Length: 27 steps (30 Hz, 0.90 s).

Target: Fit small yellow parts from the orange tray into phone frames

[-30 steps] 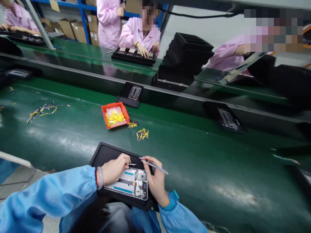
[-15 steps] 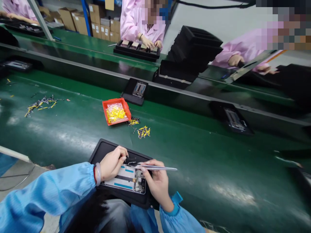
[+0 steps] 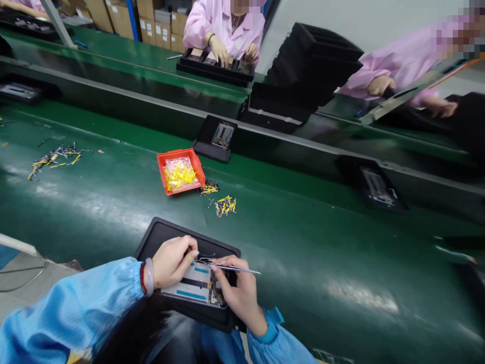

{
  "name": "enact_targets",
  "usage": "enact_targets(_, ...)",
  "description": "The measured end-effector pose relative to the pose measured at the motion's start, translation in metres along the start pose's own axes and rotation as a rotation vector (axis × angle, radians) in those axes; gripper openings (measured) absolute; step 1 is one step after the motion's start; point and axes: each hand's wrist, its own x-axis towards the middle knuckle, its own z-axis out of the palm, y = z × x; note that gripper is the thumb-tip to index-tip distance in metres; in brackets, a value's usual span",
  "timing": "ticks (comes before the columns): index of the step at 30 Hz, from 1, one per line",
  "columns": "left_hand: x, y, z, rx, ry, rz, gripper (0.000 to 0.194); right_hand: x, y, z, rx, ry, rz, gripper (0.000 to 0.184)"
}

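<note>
An opened phone (image 3: 192, 284), with blue strips and bare circuitry showing, lies in a black tray (image 3: 156, 237) in front of me. My right hand (image 3: 242, 293) grips metal tweezers (image 3: 244, 269), whose tips point left over the phone's far edge. My left hand (image 3: 171, 264) rests over the phone's left part, thumb and forefinger pinched close to the tweezer tips. Whatever lies between those fingers is too small to make out.
Beyond the tray are a red bin (image 3: 162, 174) of yellow pieces and a loose pile of small yellow-and-black parts (image 3: 226, 206). Another such pile (image 3: 56, 159) lies left. Further trays with phones (image 3: 223, 135) stand along the ledge. People in pink work opposite.
My right hand has shifted slightly left, and the tweezers now slant more downward to the right. My left hand keeps its pinch near the phone's far edge. The view has tilted a little.
</note>
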Motion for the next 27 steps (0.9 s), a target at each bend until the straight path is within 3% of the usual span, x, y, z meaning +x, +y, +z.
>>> enact_targets(20,0.0024,0.0028,-0.0013,0.046,-0.003,0.046,0.019,-0.0037,0.0005,-0.0018,0.118,-0.032,0.084,0.01)
enact_targets(27,0.0018,0.0026,-0.0013,0.057,-0.071,-0.009,0.024,-0.0008,-0.0022,-0.0013,0.125,-0.031,0.038,0.01)
